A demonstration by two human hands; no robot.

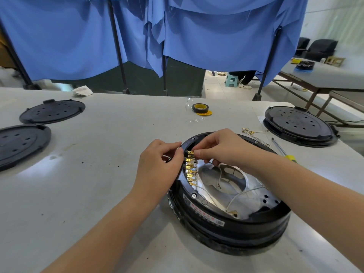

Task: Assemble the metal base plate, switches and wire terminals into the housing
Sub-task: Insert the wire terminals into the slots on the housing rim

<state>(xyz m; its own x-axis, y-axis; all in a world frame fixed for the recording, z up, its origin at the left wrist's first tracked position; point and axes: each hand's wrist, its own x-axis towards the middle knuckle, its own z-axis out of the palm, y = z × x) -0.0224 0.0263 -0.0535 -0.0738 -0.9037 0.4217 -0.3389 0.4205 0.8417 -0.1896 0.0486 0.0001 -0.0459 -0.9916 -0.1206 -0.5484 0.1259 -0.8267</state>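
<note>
Presently, on the grey worktable, largest first:

Housing: round, black, lying flat near the table's right front. Labelled on its near wall.

Metal base plate: silvery, seated inside the housing with a large central opening. This part of the task looks done.

Spare black covers: two at far left, and one on another unit at far right. None is fitted to the housing in work; closing up appears to remain.

Left hand: fingers curled against the housing's left rim beside the terminal row, apparently steadying it. What it pinches, if anything, is hidden.

Right hand: thumb and fingertips pressed together on the topmost wire terminal, at the upper end of the row.

Switches and terminal row: a column of brass tabs along the inner left wall, several already with connectors on. Probably the last of this row is being seated.

Thin wires: several trail loose across the plate, one ending in a ring lug, another in a brass end near the front. These seem still unconnected.

Loose terminals: lying on the table beyond the housing, well apart from it.

Also present: screwdriver, yellow-cored tape roll.
</note>
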